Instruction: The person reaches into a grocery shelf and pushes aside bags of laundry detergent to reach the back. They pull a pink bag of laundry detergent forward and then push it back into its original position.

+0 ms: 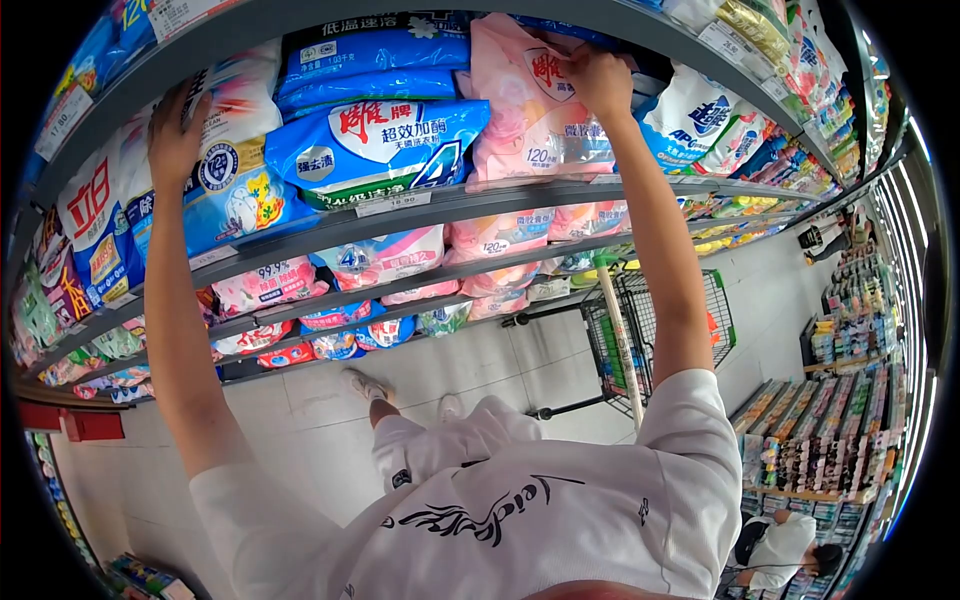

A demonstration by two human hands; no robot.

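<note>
Both my arms reach up to a supermarket shelf packed with bags of laundry detergent. My left hand (178,128) lies with fingers stretched against the side of a white-and-blue detergent bag (238,175); its fingertips are in shadow. My right hand (602,88) has its fingers curled onto the upper right of a pink detergent bag (510,110), and the fingertips are partly hidden. Between the hands a blue detergent bag (375,150) leans over the shelf edge, with more blue bags (370,65) stacked behind it.
A price rail (420,203) runs along the shelf front. Lower shelves hold more pink detergent bags (497,238). A shopping cart (722,310) stands on the tiled floor (480,365) to my right. Farther right are stocked racks (820,435) and another person (785,548).
</note>
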